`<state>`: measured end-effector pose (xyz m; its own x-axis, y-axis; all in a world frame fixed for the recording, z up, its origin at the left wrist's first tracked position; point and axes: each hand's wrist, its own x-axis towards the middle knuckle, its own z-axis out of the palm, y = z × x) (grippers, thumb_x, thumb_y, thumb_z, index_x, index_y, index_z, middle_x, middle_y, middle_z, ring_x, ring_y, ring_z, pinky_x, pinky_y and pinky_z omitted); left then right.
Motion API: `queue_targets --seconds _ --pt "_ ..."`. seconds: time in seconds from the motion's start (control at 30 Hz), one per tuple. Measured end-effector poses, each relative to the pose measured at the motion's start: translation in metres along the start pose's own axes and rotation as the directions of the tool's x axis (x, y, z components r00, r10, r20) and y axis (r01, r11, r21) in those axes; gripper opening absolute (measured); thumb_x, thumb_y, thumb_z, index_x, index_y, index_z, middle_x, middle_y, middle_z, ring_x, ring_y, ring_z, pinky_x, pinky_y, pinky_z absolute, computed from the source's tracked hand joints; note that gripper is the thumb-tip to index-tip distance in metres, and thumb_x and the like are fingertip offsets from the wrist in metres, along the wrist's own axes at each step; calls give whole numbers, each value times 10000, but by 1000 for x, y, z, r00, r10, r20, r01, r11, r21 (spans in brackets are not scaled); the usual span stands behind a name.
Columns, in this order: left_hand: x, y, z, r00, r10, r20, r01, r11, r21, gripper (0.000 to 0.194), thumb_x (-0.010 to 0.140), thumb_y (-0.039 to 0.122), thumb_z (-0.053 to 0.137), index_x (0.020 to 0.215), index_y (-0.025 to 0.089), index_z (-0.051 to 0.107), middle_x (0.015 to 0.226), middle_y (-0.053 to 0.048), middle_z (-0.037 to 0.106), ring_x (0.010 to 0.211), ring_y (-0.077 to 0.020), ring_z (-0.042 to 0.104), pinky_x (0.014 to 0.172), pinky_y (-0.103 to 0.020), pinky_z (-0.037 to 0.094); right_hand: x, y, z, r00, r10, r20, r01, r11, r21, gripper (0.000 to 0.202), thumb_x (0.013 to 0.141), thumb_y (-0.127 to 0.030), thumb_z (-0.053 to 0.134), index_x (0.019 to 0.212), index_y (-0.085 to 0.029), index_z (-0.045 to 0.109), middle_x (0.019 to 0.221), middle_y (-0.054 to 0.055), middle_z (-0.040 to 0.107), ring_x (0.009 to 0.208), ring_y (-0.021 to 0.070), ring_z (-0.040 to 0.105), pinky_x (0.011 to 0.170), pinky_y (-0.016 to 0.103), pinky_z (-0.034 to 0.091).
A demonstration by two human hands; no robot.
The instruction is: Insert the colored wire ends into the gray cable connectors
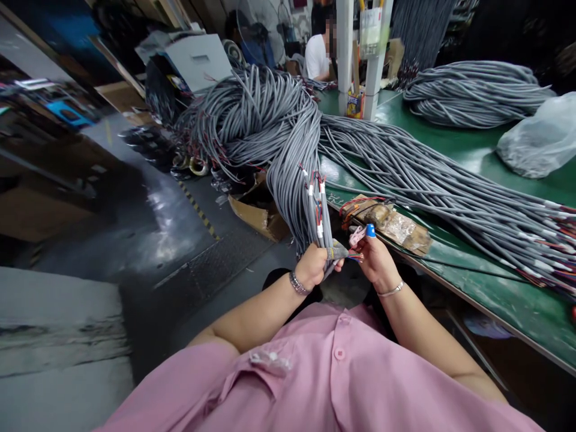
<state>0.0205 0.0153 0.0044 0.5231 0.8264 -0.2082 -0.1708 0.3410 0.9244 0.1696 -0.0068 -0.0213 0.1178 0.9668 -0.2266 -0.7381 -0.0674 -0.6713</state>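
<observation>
My left hand (312,266) is closed around a grey cable (335,252) in front of my body. At its stripped end, thin coloured wires (355,256) fan out towards my right hand (377,259). The right hand's fingers are curled, and a blue wrap (370,230) covers the thumb tip. A small pinkish-white piece (357,236) shows at these fingertips; its kind is unclear. Just beyond my left hand hangs a thick bundle of grey cables (292,174), some ending in white sleeves (320,230) and coloured wires.
On the green table (477,300) lie more grey cables (432,180), a coiled bundle (477,93) and a plastic bag (546,138). A taped wooden board (396,225) sits at the near edge. Below is an open carton (256,207). A person (317,57) sits behind a white post (345,54).
</observation>
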Motion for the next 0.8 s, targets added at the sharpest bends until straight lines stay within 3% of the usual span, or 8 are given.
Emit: queue_targets --seconds 0.3,0.63,0.8 --pt "1 -9 -1 1000 -6 -18 6 999 42 232 653 284 704 551 126 569 479 -14 554 411 -95 492 439 -230 415 4 7 2 991 -44 -127 49 998 32 309 717 -461 753 813 -174 693 791 29 706 661 113 611 558 199 510" --pt "-10 -5 1 999 -4 -32 5 1000 22 214 616 278 731 593 124 583 475 -5 556 404 -94 491 430 -225 404 -1 5 -3 996 86 13 -87 995 42 522 724 -702 592 811 -191 651 763 26 678 572 114 574 523 234 521" --pt "-18 -6 1 997 53 -59 -53 999 1 205 633 268 723 593 124 582 491 -9 564 418 -95 498 444 -226 399 0 1 -7 997 69 41 -71 997 39 384 786 -567 632 850 -190 667 807 29 699 640 120 614 591 234 537"
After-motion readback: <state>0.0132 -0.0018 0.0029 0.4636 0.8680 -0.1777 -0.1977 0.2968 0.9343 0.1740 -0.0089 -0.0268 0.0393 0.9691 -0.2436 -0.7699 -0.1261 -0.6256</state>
